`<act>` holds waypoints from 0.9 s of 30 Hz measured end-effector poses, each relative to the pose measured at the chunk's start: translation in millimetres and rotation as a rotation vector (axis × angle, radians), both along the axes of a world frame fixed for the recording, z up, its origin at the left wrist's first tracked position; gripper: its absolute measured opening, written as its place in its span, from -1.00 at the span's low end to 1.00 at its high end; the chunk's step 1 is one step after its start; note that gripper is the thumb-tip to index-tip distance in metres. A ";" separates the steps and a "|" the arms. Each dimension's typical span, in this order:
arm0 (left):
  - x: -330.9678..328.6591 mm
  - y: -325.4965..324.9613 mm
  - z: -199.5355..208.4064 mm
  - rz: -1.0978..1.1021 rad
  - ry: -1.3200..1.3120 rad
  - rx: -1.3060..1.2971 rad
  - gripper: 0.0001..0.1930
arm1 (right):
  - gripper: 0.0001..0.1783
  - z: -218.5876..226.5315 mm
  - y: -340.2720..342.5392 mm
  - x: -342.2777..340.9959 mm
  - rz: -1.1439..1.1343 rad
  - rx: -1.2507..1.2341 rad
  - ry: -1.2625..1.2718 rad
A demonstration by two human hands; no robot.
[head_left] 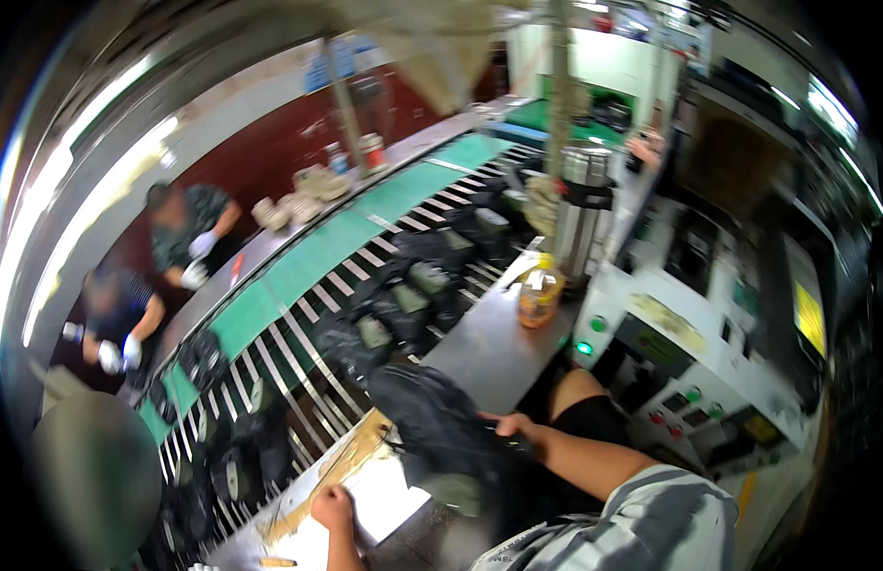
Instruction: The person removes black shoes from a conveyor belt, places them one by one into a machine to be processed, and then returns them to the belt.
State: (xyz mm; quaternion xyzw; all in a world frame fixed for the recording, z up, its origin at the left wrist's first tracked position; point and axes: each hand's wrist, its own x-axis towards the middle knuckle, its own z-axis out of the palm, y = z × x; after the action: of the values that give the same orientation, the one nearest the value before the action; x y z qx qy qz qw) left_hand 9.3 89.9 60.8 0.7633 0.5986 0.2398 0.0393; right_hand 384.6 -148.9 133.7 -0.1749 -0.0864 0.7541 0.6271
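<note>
Head view puts you at a work surface beside a conveyor, with a large, black, soft-looking bundle in the near middle, too blurred for you to make out its make-up. Your right hand is closed narrowly on its right edge. Your left hand is curled into a fist on the near left, apart from the bundle and beside a bright white sheet; you cannot tell whether anything is inside it. The bundle stands in your way, hiding part of the grey metal tabletop behind it. Farther along that top, to the right, you have a clear bottle with a yellow cap, just short of a tall steel cylinder with a black band. On your right is a white machine housing with round buttons. Across from you, dark shoe-like pieces with grey-green patches crowd the metal conveyor bars, with a green belt beyond. At far left, two co-workers in white gloves stand past that belt, and beige shoes sit on the far ledge.
</note>
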 end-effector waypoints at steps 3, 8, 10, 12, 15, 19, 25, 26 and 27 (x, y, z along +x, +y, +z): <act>14.4 2.3 -10.7 0.166 -0.196 -0.003 -0.74 | -0.01 32.5 -142.1 36.3 -0.324 -0.066 -0.020; 143.9 -44.5 -28.8 0.006 -0.588 -0.165 -0.73 | 0.03 87.2 -287.4 80.6 -0.896 -0.094 -0.282; 228.2 -90.4 -20.7 -0.187 -0.782 -0.336 -0.73 | 0.06 109.4 -309.1 117.9 -1.104 -0.095 -0.545; 286.1 -117.4 -37.0 -0.446 -0.437 -0.254 -0.72 | 0.03 112.0 -332.7 183.6 -1.384 -0.284 -0.682; 334.7 -155.5 -14.9 -0.683 -0.221 -0.200 -0.71 | -0.06 145.6 -329.7 281.5 -1.507 -0.549 -1.074; 351.6 -170.1 -4.7 -0.746 -0.267 -0.200 -0.73 | 0.02 196.9 -305.1 394.4 -1.423 -1.085 -1.431; 349.9 -174.1 0.2 -0.687 -0.442 -0.379 -0.74 | 0.13 172.3 -257.9 477.9 -0.852 -1.848 -1.600; 346.6 -171.1 -2.3 -0.676 -0.440 -0.357 -0.74 | 0.13 174.3 -229.6 462.5 -0.761 -1.937 -1.555; 344.9 -169.1 -8.0 -0.669 -0.438 -0.337 -0.74 | 0.13 179.3 -215.4 454.5 -0.747 -1.922 -1.544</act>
State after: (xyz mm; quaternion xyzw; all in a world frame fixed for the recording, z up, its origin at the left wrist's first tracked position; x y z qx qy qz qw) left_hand 354.2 -79.2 52.8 0.8293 0.3267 0.2691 0.3649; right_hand 839.1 -364.3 313.0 -0.9562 0.2040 -0.0029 0.2098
